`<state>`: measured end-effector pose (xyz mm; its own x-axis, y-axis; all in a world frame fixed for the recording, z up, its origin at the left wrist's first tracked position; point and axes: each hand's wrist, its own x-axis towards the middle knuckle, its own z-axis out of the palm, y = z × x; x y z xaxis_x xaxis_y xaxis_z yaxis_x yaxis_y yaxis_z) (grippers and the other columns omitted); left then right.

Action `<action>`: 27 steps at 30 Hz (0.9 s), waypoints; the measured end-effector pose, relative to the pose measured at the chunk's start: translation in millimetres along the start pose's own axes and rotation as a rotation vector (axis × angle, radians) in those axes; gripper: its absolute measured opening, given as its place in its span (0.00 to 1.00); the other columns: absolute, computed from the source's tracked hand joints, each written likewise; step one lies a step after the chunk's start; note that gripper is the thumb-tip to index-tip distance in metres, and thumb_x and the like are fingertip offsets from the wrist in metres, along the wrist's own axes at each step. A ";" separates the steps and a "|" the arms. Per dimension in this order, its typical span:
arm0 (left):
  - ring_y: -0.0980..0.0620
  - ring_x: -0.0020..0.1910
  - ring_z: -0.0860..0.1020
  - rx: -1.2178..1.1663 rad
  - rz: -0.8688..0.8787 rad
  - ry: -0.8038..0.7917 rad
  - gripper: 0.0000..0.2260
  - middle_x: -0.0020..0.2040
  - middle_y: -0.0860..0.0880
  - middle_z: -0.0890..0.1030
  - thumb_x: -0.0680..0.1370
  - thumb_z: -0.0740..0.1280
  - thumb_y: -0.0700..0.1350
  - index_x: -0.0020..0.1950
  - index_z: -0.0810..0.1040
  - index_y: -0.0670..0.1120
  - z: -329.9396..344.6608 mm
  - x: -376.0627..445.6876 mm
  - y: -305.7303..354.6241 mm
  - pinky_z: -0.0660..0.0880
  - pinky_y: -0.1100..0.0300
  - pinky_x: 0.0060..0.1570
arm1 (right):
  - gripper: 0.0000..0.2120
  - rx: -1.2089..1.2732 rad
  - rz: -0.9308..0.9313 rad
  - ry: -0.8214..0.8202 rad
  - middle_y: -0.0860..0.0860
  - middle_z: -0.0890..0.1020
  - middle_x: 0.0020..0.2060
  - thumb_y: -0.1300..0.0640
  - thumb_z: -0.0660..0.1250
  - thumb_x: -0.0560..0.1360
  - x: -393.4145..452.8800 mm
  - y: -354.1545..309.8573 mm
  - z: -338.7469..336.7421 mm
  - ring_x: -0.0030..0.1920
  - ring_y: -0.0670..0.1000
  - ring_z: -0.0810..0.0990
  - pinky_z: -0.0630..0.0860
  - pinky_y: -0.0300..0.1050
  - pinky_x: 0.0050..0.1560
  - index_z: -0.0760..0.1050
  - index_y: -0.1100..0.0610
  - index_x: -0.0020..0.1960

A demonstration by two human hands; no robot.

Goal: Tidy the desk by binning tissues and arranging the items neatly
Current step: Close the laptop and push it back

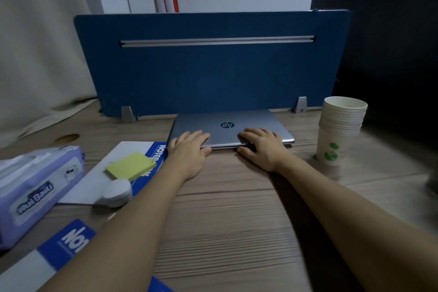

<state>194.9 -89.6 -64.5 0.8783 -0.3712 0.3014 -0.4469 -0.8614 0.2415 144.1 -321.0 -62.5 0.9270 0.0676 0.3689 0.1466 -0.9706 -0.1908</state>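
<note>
Laptop [231,127]: closed, silver, lying flat on the desk [227,208] with its far edge just beside the base of the blue divider [208,71].

Hands: both rest on the laptop's near edge. Left hand [190,149] lies palm down on the near-left part of the lid, fingers spread on top, thumb along the front edge. Right hand [260,147] lies on the near-right part, fingers on the lid, thumb at the front edge. Neither hand is closed into a fist; each grips the laptop edge lightly between fingers and thumb.

Left of the laptop: 1 notebook [106,173] carries a yellow sticky pad [131,165], with a white round object [115,193] on its near edge. A purple tissue pack [38,192] lies further left. A 2nd notebook [47,261] lies at the near-left corner.

Right of the laptop: a stack of paper cups [339,130] stands upright, well apart from the right hand.
</note>
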 end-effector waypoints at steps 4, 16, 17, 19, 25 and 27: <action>0.46 0.79 0.53 0.000 0.025 -0.017 0.23 0.80 0.51 0.58 0.83 0.54 0.52 0.79 0.59 0.54 -3.3 -23.6 9.5 0.48 0.49 0.76 | 0.26 0.023 -0.009 -0.022 0.53 0.68 0.73 0.41 0.60 0.77 -20.2 -6.9 -8.7 0.72 0.56 0.64 0.59 0.52 0.71 0.67 0.50 0.72; 0.48 0.80 0.52 -0.001 -0.032 -0.188 0.24 0.81 0.50 0.54 0.82 0.49 0.55 0.79 0.58 0.53 -30.2 -132.7 56.0 0.52 0.48 0.76 | 0.32 0.108 0.055 -0.090 0.56 0.61 0.76 0.42 0.61 0.77 -130.7 -34.6 -50.2 0.75 0.56 0.57 0.53 0.48 0.75 0.60 0.55 0.76; 0.48 0.80 0.52 -0.004 -0.032 -0.191 0.25 0.81 0.50 0.54 0.82 0.49 0.55 0.79 0.57 0.53 -31.9 -140.8 61.5 0.52 0.48 0.76 | 0.33 0.109 0.068 -0.102 0.56 0.60 0.76 0.41 0.61 0.77 -139.7 -35.3 -53.8 0.75 0.56 0.57 0.54 0.49 0.75 0.59 0.55 0.77; 0.47 0.80 0.51 -0.018 -0.032 -0.186 0.26 0.82 0.51 0.53 0.81 0.50 0.55 0.80 0.56 0.53 -33.4 -155.8 73.2 0.51 0.47 0.77 | 0.33 0.108 0.091 -0.113 0.55 0.60 0.76 0.40 0.61 0.77 -157.4 -35.6 -60.8 0.75 0.57 0.57 0.54 0.50 0.75 0.59 0.54 0.77; 0.48 0.80 0.50 -0.057 0.022 -0.172 0.29 0.82 0.51 0.53 0.80 0.52 0.58 0.80 0.53 0.52 -31.7 -186.4 108.8 0.51 0.47 0.77 | 0.31 0.166 0.141 -0.081 0.57 0.65 0.73 0.45 0.65 0.76 -206.0 -27.0 -84.3 0.73 0.58 0.63 0.59 0.49 0.73 0.63 0.58 0.74; 0.48 0.80 0.50 -0.064 0.047 -0.171 0.30 0.82 0.51 0.53 0.80 0.53 0.60 0.80 0.53 0.53 -30.2 -190.3 117.5 0.51 0.47 0.77 | 0.30 0.173 0.178 -0.102 0.56 0.64 0.73 0.44 0.64 0.77 -217.3 -19.7 -92.1 0.72 0.57 0.64 0.60 0.49 0.72 0.63 0.56 0.74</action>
<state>-29.9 -109.7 -65.7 0.8700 -0.4684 0.1537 -0.4929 -0.8200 0.2911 -92.0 -337.8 -55.2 0.9721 -0.0693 0.2239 0.0268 -0.9162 -0.3999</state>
